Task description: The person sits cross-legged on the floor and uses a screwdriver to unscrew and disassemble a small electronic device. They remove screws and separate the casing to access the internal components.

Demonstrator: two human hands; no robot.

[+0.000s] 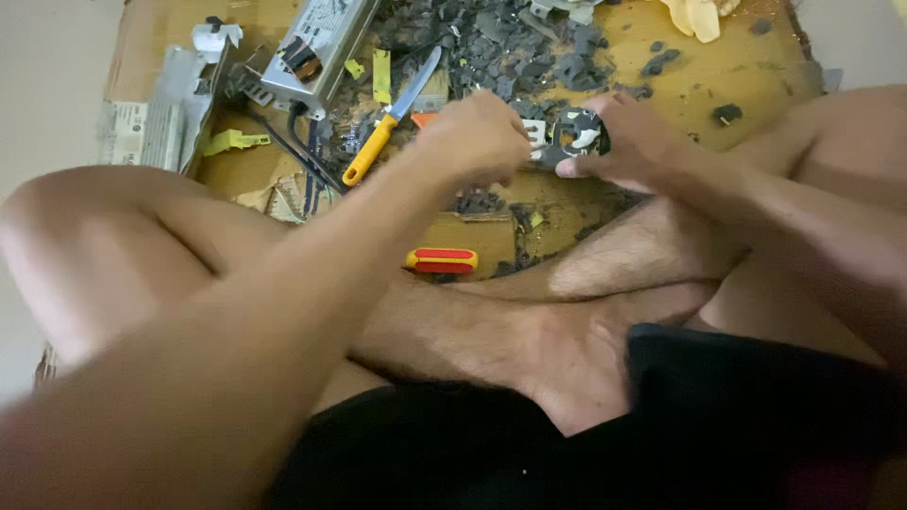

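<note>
The small black-and-white part (pixel 576 137) sits between both hands, above the crossed legs. Right hand (pixel 631 142) is clamped round it, thumb underneath. Left hand (pixel 477 137) is pinched shut at its edge. A yellow-handled knife (pixel 389 121) lies just beside on the cardboard (pixel 746 71), with a red-and-yellow screwdriver handle (pixel 441 261) nearer the legs.

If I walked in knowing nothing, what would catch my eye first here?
Probably the two hands meeting at the centre: the left hand and right hand grip a small dark-and-white part. Behind them lies a heap of dark fragments on cardboard, with a yellow-handled knife to the left.
</note>
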